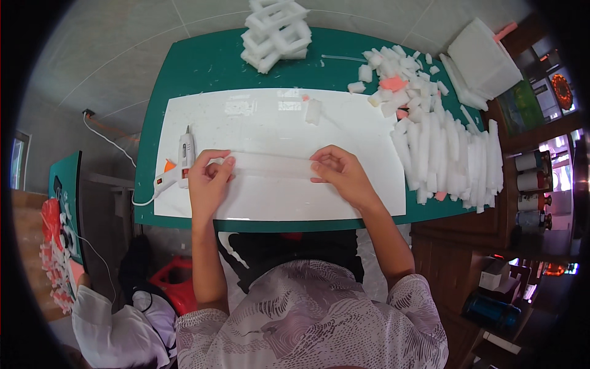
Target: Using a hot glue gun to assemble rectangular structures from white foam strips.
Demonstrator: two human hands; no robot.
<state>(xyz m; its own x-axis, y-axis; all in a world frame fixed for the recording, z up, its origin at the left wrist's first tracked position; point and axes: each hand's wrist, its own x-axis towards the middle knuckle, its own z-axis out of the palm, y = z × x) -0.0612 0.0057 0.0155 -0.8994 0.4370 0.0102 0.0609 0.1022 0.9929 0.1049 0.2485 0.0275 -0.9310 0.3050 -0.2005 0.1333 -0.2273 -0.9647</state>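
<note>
A long white foam strip [270,165] is stretched level between my hands, above the white board [283,203]. My left hand [210,179] pinches its left end between thumb and fingers. At the other end, my right hand [342,174] has its thumb and fingers closed on the strip. Just left of my left hand lies a white hot glue gun [186,150] with an orange part, its nozzle pointing away from me. A small white foam block [313,112] rests on the board beyond the strip.
Foam strips [448,154] lie in rows at the right, with loose white and pink foam pieces [393,77] behind them. A lattice of glued foam [276,37] stands at the green table's [209,64] far edge. Another person [117,326] sits at lower left.
</note>
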